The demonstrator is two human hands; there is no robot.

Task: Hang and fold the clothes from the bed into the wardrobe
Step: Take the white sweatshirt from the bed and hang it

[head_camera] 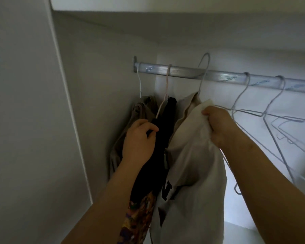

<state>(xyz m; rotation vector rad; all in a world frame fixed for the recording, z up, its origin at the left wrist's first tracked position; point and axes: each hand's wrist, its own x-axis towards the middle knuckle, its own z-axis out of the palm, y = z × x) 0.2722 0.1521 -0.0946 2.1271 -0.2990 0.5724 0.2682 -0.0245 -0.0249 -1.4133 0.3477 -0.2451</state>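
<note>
A cream shirt [192, 155] with dark lettering hangs on a white wire hanger [203, 74] whose hook stands above the metal rail [183, 72], not resting on it. My right hand [218, 124] grips the shirt's shoulder together with the hanger. To its left a black garment [158, 155] with a colourful print hangs from a pink hanger [166, 88] on the rail. My left hand [139, 140] pinches the black garment near its shoulder. A khaki garment [139, 110] hangs furthest left, by the wardrobe's side wall.
Several empty white wire hangers [275, 110] hang on the rail to the right. The wardrobe's side panel [95, 85] is close on the left and a shelf [165, 7] runs overhead. The back wall is bright at the right.
</note>
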